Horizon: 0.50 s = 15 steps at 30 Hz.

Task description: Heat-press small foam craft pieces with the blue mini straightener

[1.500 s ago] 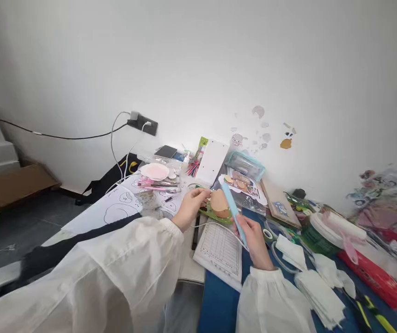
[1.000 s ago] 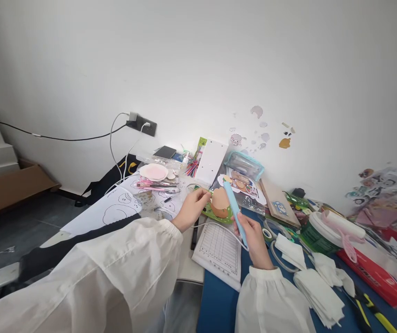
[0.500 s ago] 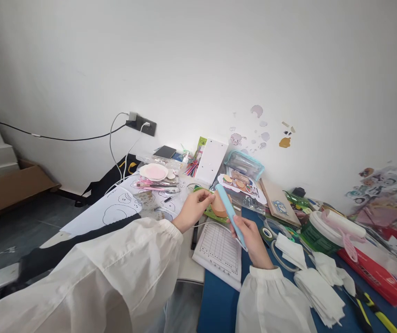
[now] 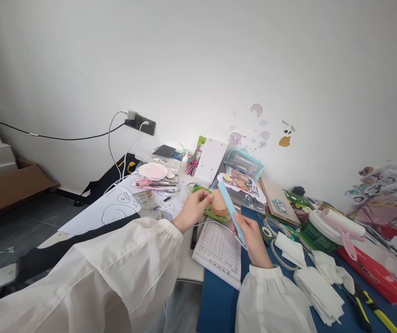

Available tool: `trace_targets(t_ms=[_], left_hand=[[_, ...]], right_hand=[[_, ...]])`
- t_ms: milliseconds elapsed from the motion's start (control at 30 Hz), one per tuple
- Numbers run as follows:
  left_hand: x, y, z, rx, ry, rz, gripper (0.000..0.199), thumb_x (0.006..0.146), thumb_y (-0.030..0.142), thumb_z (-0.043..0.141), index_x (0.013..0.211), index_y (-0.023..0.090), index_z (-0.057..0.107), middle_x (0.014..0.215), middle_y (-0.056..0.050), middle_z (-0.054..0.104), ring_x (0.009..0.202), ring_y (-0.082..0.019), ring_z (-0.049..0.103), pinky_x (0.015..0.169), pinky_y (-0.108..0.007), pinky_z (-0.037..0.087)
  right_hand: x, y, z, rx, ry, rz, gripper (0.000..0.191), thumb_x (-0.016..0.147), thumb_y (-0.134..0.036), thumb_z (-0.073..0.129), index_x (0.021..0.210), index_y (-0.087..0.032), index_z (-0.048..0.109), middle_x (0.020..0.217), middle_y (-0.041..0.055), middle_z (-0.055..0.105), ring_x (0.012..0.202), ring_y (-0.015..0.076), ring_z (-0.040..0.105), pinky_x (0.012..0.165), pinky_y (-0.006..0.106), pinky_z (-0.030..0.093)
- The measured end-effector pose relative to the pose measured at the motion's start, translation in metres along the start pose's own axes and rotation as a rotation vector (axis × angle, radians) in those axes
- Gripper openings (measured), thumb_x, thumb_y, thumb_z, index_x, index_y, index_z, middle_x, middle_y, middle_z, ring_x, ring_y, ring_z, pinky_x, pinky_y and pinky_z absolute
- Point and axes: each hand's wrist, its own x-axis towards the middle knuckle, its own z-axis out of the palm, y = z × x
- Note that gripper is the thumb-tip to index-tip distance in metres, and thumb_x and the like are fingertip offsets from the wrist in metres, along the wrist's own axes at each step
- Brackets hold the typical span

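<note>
My left hand (image 4: 194, 209) pinches the left edge of a round tan piece (image 4: 219, 203), which is in front of a green sheet (image 4: 203, 189). My right hand (image 4: 250, 236) is wrapped round the lower part of a light blue stick-shaped tool (image 4: 231, 206), its upper end pointing up and left beside the tan piece. A white cord (image 4: 219, 223) runs from the tool's lower end toward the left. Below both hands lies a white pad with a printed grid (image 4: 218, 247).
Drawn sheets (image 4: 115, 208) and a pink-white plate (image 4: 153, 171) lie left. A white box (image 4: 211, 159) and clear pouch (image 4: 243, 164) stand at the wall. To the right are a green tub (image 4: 323, 231), white tissues (image 4: 318, 291) and a red box (image 4: 375, 275).
The blue tool has shifted slightly right, and more of the tan piece shows beside it. Both hands keep their hold.
</note>
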Motion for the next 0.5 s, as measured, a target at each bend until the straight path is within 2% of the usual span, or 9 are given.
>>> trace_targets(t_ms=[300, 500], left_hand=[[0.002, -0.004, 0.000, -0.069, 0.068, -0.063, 0.022, 0.071, 0.038, 0.059, 0.065, 0.018, 0.055, 0.060, 0.002, 0.053, 0.057, -0.012, 0.048, 0.051, -0.023, 0.036], [0.004, -0.005, -0.005, -0.198, 0.135, -0.125, 0.025, 0.070, 0.041, 0.060, 0.066, 0.017, 0.053, 0.058, 0.004, 0.049, 0.051, -0.009, 0.044, 0.047, -0.021, 0.034]], right_hand=[[0.004, 0.004, -0.007, 0.049, 0.080, 0.031, 0.043, 0.066, -0.059, 0.067, 0.066, -0.015, 0.068, 0.051, -0.0004, 0.052, 0.044, 0.0116, 0.043, 0.044, 0.027, 0.035], [0.007, 0.005, -0.014, 0.103, 0.104, 0.035, 0.049, 0.070, -0.064, 0.060, 0.073, -0.015, 0.068, 0.054, 0.0001, 0.053, 0.044, 0.0104, 0.044, 0.043, 0.025, 0.033]])
